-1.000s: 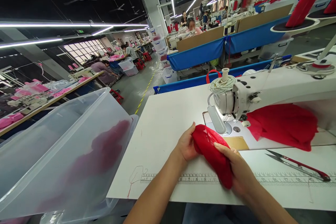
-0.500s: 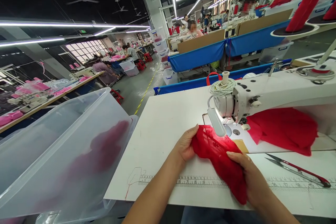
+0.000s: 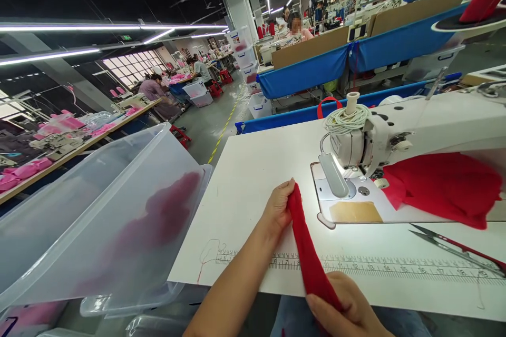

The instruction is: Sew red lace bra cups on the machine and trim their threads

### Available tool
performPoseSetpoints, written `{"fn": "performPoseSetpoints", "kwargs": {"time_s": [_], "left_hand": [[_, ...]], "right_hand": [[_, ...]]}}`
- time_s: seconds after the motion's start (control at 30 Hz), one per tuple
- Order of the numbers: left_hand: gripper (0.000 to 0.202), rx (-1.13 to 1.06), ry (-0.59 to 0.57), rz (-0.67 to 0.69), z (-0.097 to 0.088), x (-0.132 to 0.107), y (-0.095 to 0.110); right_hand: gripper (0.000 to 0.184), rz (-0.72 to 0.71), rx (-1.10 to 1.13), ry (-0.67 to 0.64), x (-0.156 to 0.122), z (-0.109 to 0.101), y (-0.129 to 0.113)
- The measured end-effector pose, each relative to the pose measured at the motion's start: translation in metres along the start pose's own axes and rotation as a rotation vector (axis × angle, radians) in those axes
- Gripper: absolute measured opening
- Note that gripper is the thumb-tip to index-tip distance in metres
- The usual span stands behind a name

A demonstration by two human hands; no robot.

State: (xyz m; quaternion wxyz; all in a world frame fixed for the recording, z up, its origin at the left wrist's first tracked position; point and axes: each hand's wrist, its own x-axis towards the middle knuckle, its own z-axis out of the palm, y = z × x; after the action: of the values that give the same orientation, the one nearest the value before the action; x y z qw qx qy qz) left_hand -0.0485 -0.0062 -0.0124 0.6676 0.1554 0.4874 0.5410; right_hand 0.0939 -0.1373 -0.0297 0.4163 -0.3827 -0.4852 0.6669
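My left hand (image 3: 279, 209) pinches the far end of a red mesh fabric piece (image 3: 306, 250) on the white sewing table (image 3: 253, 179). My right hand (image 3: 348, 308) grips its near end at the table's front edge. The fabric is stretched into a narrow strip between both hands, crossing the printed ruler (image 3: 395, 267). It lies just left of the white sewing machine (image 3: 379, 142) and its needle plate (image 3: 348, 197).
More red fabric (image 3: 443, 187) lies under the machine's arm. Thread snips (image 3: 458, 247) rest at the right. A clear plastic bin (image 3: 103, 221) with red fabric inside stands at my left. Other people work at rows of tables behind.
The bunched red fabric has been pulled out long. My right hand moved back toward me to the table's front edge. My left hand stayed near the needle plate.
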Motion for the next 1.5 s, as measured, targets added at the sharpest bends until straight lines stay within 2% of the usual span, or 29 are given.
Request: {"fn": "performPoseSetpoints", "kwargs": {"time_s": [0.07, 0.13, 0.17, 0.27, 0.3, 0.37, 0.5, 0.63, 0.77, 0.97, 1.1, 1.2, 1.33, 1.5], "left_hand": [[0.035, -0.028, -0.032, -0.084, 0.001, 0.0, -0.001], [0.028, -0.054, -0.136, -0.178, 0.001, -0.002, 0.0], [0.029, -0.061, -0.233, -0.227, 0.0, -0.003, 0.0], [0.052, -0.027, -0.575, -0.363, -0.005, -0.009, -0.004], [0.056, -0.002, -0.65, -0.381, -0.006, -0.01, -0.006], [0.059, 0.035, -0.708, -0.351, -0.006, -0.015, -0.01], [0.063, 0.108, -0.678, -0.196, 0.003, -0.024, -0.015], [0.047, 0.201, -0.498, -0.114, 0.011, -0.029, -0.018], [0.038, 0.184, -0.338, -0.05, 0.012, -0.029, -0.021], [0.038, 0.215, -0.361, -0.031, 0.013, -0.031, -0.021], [0.036, 0.106, -0.28, 0.016, 0.014, -0.03, -0.018], [0.037, 0.035, -0.227, -0.019, 0.016, -0.03, -0.015], [0.038, 0.022, -0.256, -0.05, 0.018, -0.033, -0.015], [0.042, 0.042, -0.283, -0.037, 0.019, -0.032, -0.019]], "right_hand": [[0.051, 0.178, 0.219, 0.065, 0.011, -0.006, -0.008], [0.045, 0.304, 0.468, 0.186, 0.027, -0.014, -0.019], [0.042, 0.319, 0.556, 0.25, 0.036, -0.018, -0.025], [0.041, 0.309, 0.672, 0.357, 0.055, -0.03, -0.037], [0.041, 0.3, 0.684, 0.373, 0.059, -0.033, -0.038], [0.041, 0.279, 0.671, 0.372, 0.062, -0.037, -0.037], [0.047, 0.239, 0.475, 0.299, 0.063, -0.038, -0.03], [0.049, 0.244, 0.373, 0.284, 0.064, -0.037, -0.027], [0.046, 0.257, 0.337, 0.261, 0.065, -0.038, -0.025], [0.045, 0.274, 0.33, 0.232, 0.066, -0.04, -0.025], [0.036, 0.256, 0.4, 0.201, 0.067, -0.044, -0.029], [0.03, 0.212, 0.527, 0.249, 0.066, -0.049, -0.032], [0.038, 0.234, 0.595, 0.302, 0.065, -0.05, -0.033], [0.05, 0.181, 0.541, 0.182, 0.062, -0.04, -0.037]]}}
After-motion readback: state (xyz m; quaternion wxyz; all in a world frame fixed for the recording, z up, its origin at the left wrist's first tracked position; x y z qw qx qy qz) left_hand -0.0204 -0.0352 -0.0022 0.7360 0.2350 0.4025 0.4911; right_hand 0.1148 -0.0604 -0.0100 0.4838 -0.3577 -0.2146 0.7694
